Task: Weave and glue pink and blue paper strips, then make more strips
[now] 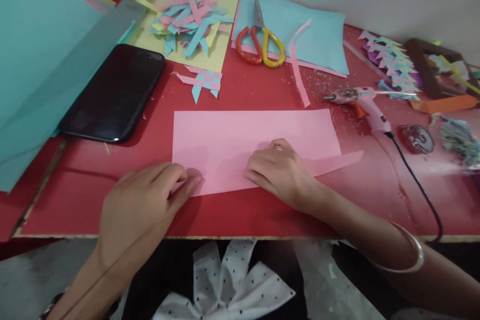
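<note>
A pink sheet of paper (pixel 225 140) lies flat in front of me on the red table. My left hand (pixel 144 200) is closed at its lower left corner, thumb resting on the paper and fingers curled. My right hand (pixel 279 170) presses on the lower middle of the sheet with its fingers bent together, the paper under them partly hidden. From beneath that hand a narrow pink strip (pixel 339 162) sticks out past the sheet's right edge; whether it is still joined to the sheet is hidden.
Red-and-yellow-handled scissors (pixel 258 42) lie on blue paper (pixel 318 25). A black phone (pixel 112 92) is at left. Cut strips (pixel 195 15) and a woven paper piece (pixel 204 81) lie behind. A glue gun (pixel 362 105) with a cord rests at right.
</note>
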`<state>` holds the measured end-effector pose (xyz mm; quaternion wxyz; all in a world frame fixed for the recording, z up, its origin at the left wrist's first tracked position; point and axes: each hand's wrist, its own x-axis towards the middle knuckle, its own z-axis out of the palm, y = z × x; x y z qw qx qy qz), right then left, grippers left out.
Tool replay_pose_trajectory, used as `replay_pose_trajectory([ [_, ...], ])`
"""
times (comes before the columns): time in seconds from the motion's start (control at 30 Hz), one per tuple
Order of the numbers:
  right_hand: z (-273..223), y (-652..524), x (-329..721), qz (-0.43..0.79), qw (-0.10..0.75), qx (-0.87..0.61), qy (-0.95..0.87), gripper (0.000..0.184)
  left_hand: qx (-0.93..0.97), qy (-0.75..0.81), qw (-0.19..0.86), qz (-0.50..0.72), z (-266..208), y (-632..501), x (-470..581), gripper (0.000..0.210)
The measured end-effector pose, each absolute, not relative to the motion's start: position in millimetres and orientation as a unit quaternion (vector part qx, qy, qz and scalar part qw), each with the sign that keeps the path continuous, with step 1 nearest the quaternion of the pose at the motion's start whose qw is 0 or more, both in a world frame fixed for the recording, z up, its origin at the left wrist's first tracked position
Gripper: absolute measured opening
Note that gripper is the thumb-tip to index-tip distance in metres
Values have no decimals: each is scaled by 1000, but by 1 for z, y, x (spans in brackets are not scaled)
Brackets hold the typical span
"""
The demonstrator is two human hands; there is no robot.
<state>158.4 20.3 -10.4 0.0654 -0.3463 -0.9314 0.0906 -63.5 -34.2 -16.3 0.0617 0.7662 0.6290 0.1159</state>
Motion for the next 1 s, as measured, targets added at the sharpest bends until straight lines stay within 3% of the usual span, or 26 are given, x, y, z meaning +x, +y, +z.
replay_pose_trajectory([
  [0.13, -11, 21, 158, 98, 49, -356, -928, 37, 787, 600, 73, 122, -16, -36, -75, 39],
  [0.23, -11, 21, 157, 100, 48, -359, -927, 35, 825, 551, 19, 123, -14, -38, -77, 32],
  [0.33, -11, 21, 156, 99, 53, -364, -925, 34, 879, 456, -27, 135, -14, -43, -65, 43],
  [0.43, -11, 20, 154, 103, 56, -370, -922, 32, 916, 377, 0, 137, -18, -49, -45, 45],
  [1.0, -7, 16, 208, 101, 135, -379, -910, 28, 888, 436, 9, 146, -21, -60, -29, 49],
])
